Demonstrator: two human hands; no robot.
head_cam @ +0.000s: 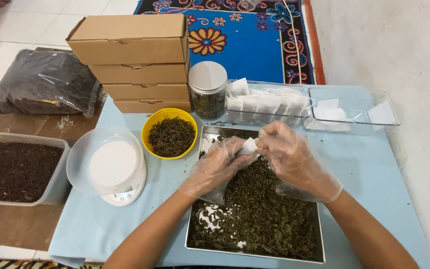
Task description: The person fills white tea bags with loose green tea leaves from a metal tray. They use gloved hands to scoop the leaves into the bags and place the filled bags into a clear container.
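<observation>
My left hand [218,166] and my right hand [290,158], both in loose clear plastic gloves, meet over a metal tray [210,133] heaped with dried green leaves [262,214]. Between their fingers they pinch a small white paper bag [249,146], held just above the leaves. A yellow bowl [169,133] of darker dried leaves sits left of the tray.
A white kitchen scale [118,172] with a clear lid stands at the left. Behind are stacked cardboard boxes [135,60], a jar [208,89] with a silver lid, a clear box of filled white bags [265,105] and another clear box [354,112]. A tub of dark leaves [16,172] lies far left.
</observation>
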